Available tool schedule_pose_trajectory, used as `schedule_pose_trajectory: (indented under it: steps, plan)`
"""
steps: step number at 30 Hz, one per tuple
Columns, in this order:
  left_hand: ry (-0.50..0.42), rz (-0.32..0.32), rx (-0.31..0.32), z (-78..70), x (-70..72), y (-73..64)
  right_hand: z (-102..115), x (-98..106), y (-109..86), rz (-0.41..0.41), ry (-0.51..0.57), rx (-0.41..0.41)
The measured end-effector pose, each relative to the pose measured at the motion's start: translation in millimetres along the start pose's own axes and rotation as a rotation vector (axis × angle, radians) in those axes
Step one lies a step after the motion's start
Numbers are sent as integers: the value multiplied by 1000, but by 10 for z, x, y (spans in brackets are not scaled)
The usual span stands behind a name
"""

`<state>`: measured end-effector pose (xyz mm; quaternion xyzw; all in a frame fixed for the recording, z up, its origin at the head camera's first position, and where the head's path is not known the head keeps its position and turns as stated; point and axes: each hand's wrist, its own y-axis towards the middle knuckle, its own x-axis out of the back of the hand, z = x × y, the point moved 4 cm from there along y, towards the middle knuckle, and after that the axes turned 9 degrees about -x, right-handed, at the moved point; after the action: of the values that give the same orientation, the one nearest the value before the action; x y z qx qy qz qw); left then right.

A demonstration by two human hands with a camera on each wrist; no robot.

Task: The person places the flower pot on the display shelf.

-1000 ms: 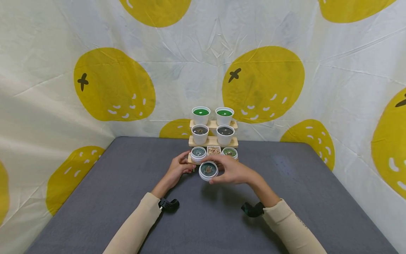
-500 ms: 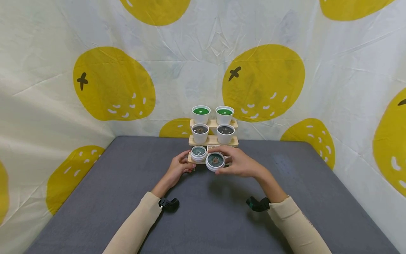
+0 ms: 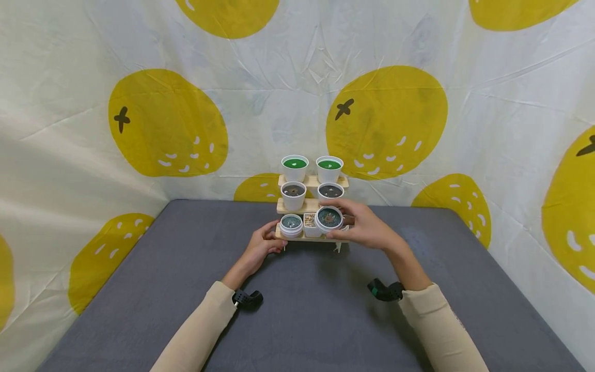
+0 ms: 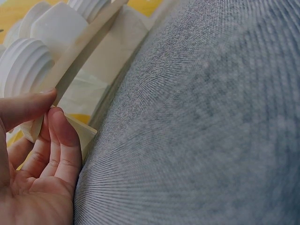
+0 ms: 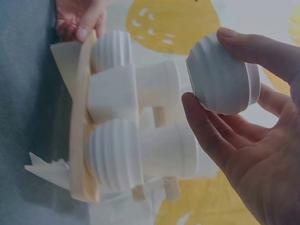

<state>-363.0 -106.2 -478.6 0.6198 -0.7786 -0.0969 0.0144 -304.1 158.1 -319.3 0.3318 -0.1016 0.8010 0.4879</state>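
A tiered wooden stand (image 3: 310, 206) holds small white pots. My right hand (image 3: 367, 227) holds a ribbed white pot (image 3: 329, 217) with a dark bluish-green filling, its thumb and fingers around the sides. In the right wrist view that pot (image 5: 220, 77) hangs apart from the stand. Below it, on the lowest board (image 5: 80, 126), sits another ribbed pot (image 5: 115, 154), hidden in the head view. My left hand (image 3: 260, 247) pinches the left end of that board. Also on it are a left ribbed pot (image 3: 291, 225) and a square pot (image 3: 310, 224) of light pebbles.
Two dark-filled pots, one at left (image 3: 293, 195) and one at right (image 3: 330, 191), stand on the middle board. Higher up are two green-filled pots, left (image 3: 295, 168) and right (image 3: 329, 169). A grey tabletop (image 3: 297, 315) spreads beneath, and a fruit-patterned cloth (image 3: 279, 119) hangs behind.
My right hand has carried the ribbed pot rightward and up, from in front of the stand to over the lowest board's right end. My left hand stays on the board.
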Motion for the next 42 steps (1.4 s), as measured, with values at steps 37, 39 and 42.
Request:
schedule_pose_trajectory:
  steps: [37, 39, 42]
  plan:
    - [1, 24, -16, 6, 25, 27, -578, 523, 180, -527, 202, -212]
    - [-1, 23, -14, 19, 27, 33, -617, 518, 184, -547, 193, -224]
    - [-5, 24, -9, 39, 21, 40, -688, 505, 188, -563, 180, -251]
